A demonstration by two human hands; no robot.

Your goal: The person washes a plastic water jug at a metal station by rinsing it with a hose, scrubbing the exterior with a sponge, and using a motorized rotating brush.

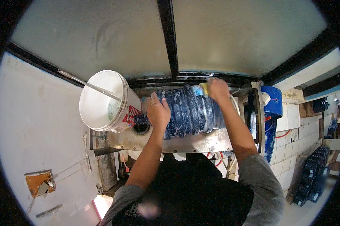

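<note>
A large blue ribbed plastic water jug (184, 113) lies on its side before me, wet and streaked with suds. Its neck (141, 119) points left, towards a white bucket. My left hand (158, 111) grips the jug's shoulder near that neck. At the jug's far side, close to its base end, my right hand (217, 88) presses a yellow sponge or cloth (204, 88) against the ribs. A label (197, 90) shows on the jug just beside the yellow piece. The fingertips of my right hand are partly hidden.
The white plastic bucket (124, 82) stands tilted in view at left, a long handle (88, 84) leaning in it. Beneath the jug is a metal worktop (184, 147) with a round dark hole (141, 128). Framed panes rise behind. A blue container (271, 101) and several jugs (308, 175) are right.
</note>
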